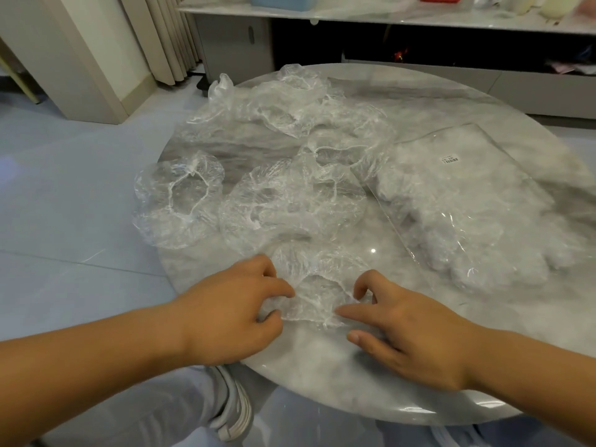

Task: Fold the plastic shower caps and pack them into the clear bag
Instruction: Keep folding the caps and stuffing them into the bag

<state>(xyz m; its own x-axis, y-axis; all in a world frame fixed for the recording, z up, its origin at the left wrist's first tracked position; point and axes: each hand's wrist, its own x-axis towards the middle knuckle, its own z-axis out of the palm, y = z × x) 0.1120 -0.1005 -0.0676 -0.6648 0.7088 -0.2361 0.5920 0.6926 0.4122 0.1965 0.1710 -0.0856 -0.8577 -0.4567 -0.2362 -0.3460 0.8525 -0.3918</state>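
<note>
A round marble table (322,375) stands on a pale tiled floor (64,188), with a low shelf (387,14) behind it.

Head view: the clear bag (467,195) lies flat on the table, a small white label (450,160) near its far end. It looks to be already partly filled with folded caps, too bunched to count. The cap (317,295) being worked on lies left of the bag and nearer the person, apart from it. The left hand (235,311) grips this cap's left edge with curled fingers and thumb. The right hand (400,324) has its curled fingers hooked on the right edge, and its forefinger lies straight along the rim.

This appears to be the start of a fold: the cap is spread and held at both sides. The next move probably calls for bringing one edge over the other and pressing the air out, since the thin film will spring open. Then it must be carried right to the bag's mouth.

Count: one bag, one cap in hand, and about five loose caps (283,204) left of the bag. The farthest ones overlap, so that number is unsure. One of them hangs over the table's edge farthest from the bag.
</note>
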